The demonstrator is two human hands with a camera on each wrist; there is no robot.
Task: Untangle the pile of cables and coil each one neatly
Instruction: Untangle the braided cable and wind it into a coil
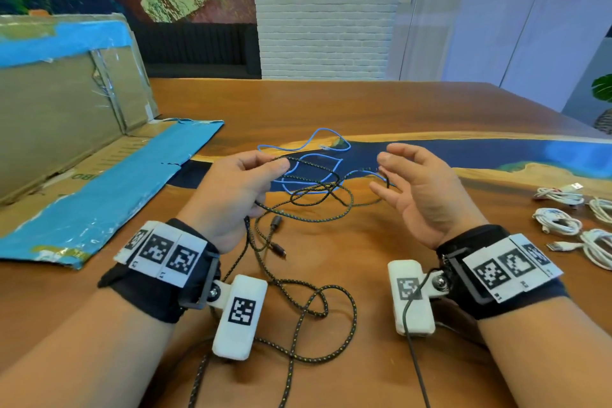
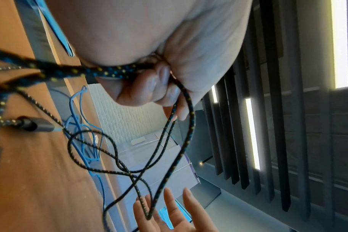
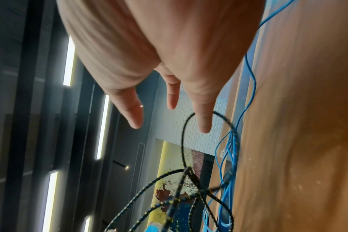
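A black braided cable (image 1: 355,308) with yellow and blue flecks runs from loose loops near my wrists up to both hands. My left hand (image 1: 265,169) grips it, fingers (image 2: 159,78) curled round a strand (image 2: 109,71). My right hand (image 1: 387,172) is held palm up with relaxed fingers (image 3: 205,119); a loop of the black cable hangs over one of them. The strands between my hands cross each other above the table. A thin blue cable (image 1: 313,155) lies in loose loops under them, also seen in the right wrist view (image 3: 250,78). The black cable's plug (image 1: 276,220) rests below my left hand.
Several coiled white cables (image 1: 559,222) lie at the table's right edge. A flattened cardboard box with blue tape (image 1: 66,142) covers the left side. The wooden table (image 1: 331,103) has a blue resin band across its middle. A plant (image 1: 604,89) stands far right.
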